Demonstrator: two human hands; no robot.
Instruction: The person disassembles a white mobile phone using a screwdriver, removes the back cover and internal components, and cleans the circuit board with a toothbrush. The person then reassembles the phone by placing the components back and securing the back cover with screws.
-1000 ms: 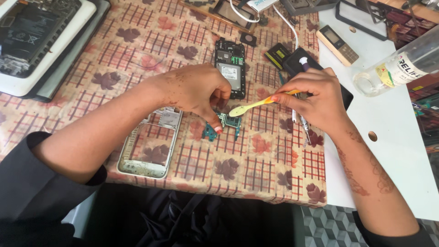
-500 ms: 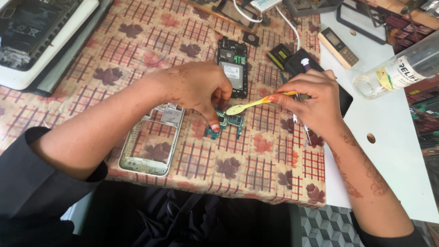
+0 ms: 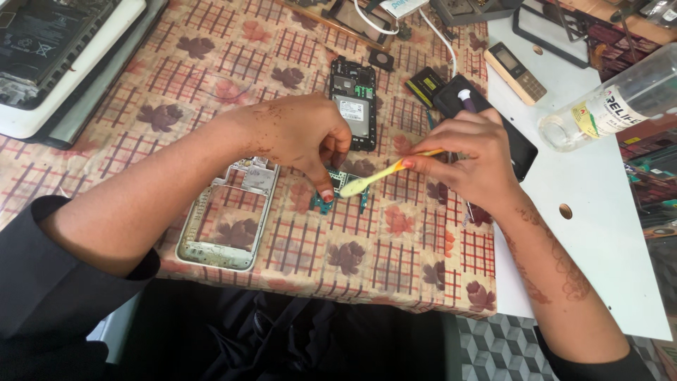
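- Broadly, a table (image 3: pixel 585 233) with a white top carries a cloth (image 3: pixel 233 63) of cream fabric checked in red with brown leaf prints, and everything small lies on that.
- At the far left sits a flat white-edged tray (image 3: pixel 49 106) with dark parts in it.
- A clear plastic bottle (image 3: pixel 606 106) with a pale label lies on its side at the right, well apart from the hands.
- Near the person's left forearm rests an empty silver-white phone frame (image 3: pixel 226 215), a thin rectangle with the cloth showing through it.
- Beyond the hands lies a black opened phone body (image 3: pixel 355 102), flat on the cloth.
- The left hand (image 3: pixel 293 134) presses fingertips down on a small green circuit board (image 3: pixel 338 189) lying on the cloth between the two hands, pinning it by its edge.
- The right hand (image 3: pixel 469 159) is pinched shut on the handle of a slim yellow plastic brush (image 3: pixel 384 175), whose pale head meets the board.
- That board looks light, stiff and brittle, likely to skid or flip under the bristles; I would judge its bare edges the safe place to grip, away from the tiny soldered parts.
- The brush handle seems springy and easy to steer from its far end.
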